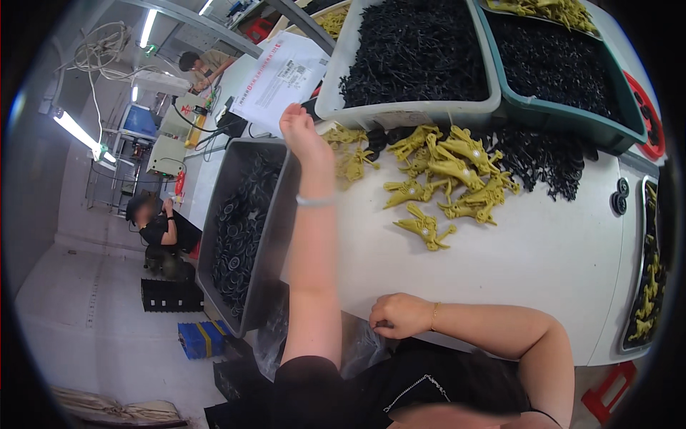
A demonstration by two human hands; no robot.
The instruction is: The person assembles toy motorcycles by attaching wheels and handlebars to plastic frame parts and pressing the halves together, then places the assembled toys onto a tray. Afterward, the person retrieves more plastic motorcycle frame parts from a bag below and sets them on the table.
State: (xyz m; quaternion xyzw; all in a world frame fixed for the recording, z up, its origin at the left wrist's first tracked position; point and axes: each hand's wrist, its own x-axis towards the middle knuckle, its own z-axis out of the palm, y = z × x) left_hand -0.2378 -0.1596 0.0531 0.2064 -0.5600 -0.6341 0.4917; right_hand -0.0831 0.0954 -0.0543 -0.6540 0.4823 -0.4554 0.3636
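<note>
My left hand (301, 130) reaches far forward over the white table (557, 257), its fingers at the left edge of a heap of yellow-green plastic parts (446, 179); whether it grips one is hidden. A bracelet sits on that wrist. My right hand (399, 314) rests curled at the table's near edge, touching a clear plastic bag (357, 350) that hangs below it. Loose black plastic pieces (547, 161) lie to the right of the yellow-green heap.
A grey bin (271, 236) of black round parts stands at the table's left side. Two bins of black pieces, grey (407, 114) and teal (564, 118), sit at the back. A printed paper sheet (282, 79) lies back left. Another person (161, 229) sits on the floor level left.
</note>
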